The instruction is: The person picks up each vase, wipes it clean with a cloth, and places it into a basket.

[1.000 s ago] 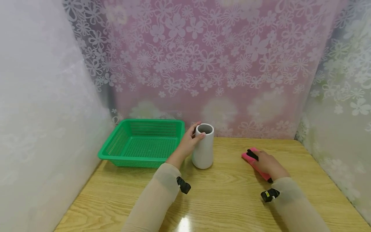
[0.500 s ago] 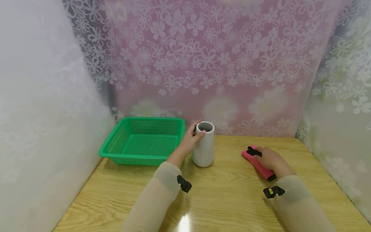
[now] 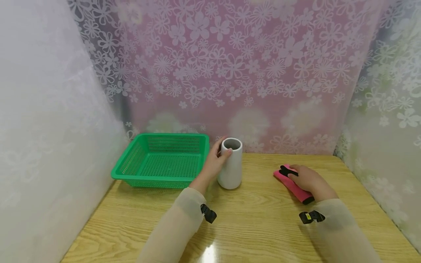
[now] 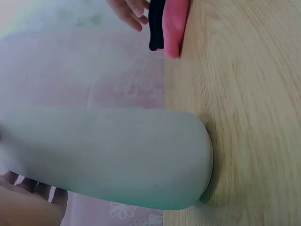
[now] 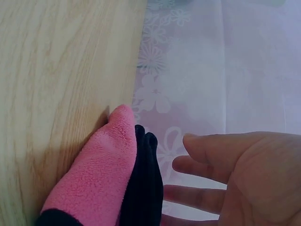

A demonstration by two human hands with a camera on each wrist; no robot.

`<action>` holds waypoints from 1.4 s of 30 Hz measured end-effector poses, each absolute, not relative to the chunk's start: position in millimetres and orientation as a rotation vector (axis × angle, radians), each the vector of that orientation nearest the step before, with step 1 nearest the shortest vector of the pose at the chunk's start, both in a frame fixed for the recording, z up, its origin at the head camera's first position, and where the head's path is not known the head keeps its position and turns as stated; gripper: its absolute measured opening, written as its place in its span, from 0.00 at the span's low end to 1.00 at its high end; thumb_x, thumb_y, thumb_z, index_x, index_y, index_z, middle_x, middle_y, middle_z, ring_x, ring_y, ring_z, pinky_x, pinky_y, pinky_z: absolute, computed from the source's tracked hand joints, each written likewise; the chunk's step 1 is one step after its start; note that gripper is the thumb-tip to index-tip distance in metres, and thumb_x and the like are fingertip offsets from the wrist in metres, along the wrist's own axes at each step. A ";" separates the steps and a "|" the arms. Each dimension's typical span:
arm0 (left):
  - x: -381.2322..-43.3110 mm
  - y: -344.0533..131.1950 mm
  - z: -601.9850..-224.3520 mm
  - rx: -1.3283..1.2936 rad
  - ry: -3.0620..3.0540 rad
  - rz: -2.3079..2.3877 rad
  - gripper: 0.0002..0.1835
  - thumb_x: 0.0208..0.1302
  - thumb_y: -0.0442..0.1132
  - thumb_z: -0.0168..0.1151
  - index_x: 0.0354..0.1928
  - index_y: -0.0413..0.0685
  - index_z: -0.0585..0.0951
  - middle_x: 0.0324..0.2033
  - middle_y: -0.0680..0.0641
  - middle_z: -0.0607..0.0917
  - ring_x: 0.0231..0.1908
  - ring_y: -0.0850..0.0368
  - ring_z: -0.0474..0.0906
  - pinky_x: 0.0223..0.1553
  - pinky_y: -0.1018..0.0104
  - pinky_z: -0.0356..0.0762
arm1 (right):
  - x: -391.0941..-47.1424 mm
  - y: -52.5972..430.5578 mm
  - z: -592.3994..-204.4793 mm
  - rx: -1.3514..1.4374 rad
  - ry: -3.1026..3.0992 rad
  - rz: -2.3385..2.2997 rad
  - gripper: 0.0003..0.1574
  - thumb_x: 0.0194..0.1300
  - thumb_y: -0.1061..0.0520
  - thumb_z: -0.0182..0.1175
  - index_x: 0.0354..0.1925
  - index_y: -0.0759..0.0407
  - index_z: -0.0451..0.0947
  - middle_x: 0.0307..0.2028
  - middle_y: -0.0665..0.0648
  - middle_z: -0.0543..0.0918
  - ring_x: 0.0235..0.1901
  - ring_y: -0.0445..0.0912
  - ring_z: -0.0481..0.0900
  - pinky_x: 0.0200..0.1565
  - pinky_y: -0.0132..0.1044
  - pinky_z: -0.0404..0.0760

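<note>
A tall white vase (image 3: 230, 170) stands upright on the table in the head view, its mouth facing up. My left hand (image 3: 213, 164) holds it near the top, thumb at the front rim and fingers round the far side. To the right lies a pink fleecy bundle (image 3: 294, 187) with a black band at one end and narrow black pieces (image 5: 142, 183) on top. Above it hovers my right hand (image 3: 310, 180), and the right wrist view shows its fingers loosely extended. A gap separates the thumb from the black pieces; whether the lower fingertips touch them I cannot tell.
A green perforated plastic basket (image 3: 164, 179) stands left of the vase, close to my left hand. The wood-grain table (image 3: 250, 226) is bordered by flowered curtains (image 3: 230, 73) at the back and right, and by a pale one on the left.
My right hand has drawn slightly right and back, uncovering more of the pink bundle and its black pieces. The left hand and the vase have stayed in place.
</note>
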State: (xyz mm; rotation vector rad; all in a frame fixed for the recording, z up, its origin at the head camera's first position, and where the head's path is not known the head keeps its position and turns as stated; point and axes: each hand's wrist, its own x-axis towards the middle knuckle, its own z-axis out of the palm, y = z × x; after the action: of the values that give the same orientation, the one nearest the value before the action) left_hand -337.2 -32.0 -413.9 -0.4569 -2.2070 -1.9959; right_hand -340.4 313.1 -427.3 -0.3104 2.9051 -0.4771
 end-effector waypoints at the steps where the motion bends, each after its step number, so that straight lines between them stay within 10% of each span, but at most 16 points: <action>1: -335.8 -31.5 -414.7 -0.449 -2.207 -1.981 0.34 0.74 0.48 0.59 0.77 0.58 0.60 0.72 0.46 0.66 0.72 0.49 0.61 0.70 0.47 0.59 | -340.2 312.8 -426.6 -0.310 2.905 -0.478 0.38 0.77 0.49 0.52 0.72 0.73 0.58 0.65 0.82 0.63 0.62 0.76 0.64 0.57 0.70 0.66; 42: -329.2 -21.5 -469.1 -0.249 -2.376 -1.780 0.58 0.53 0.43 0.80 0.79 0.57 0.51 0.69 0.45 0.68 0.66 0.43 0.68 0.64 0.42 0.67 | -314.7 324.6 -399.8 -0.354 3.058 -0.549 0.40 0.77 0.47 0.53 0.73 0.73 0.57 0.66 0.82 0.61 0.61 0.78 0.64 0.55 0.72 0.67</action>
State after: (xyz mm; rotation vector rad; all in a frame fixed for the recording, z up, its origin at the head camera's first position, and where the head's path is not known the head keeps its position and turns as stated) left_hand -329.2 -21.5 -469.1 -0.2488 -2.3762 -1.7796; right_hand -314.7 324.6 -399.8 -0.3539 3.0576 -0.5494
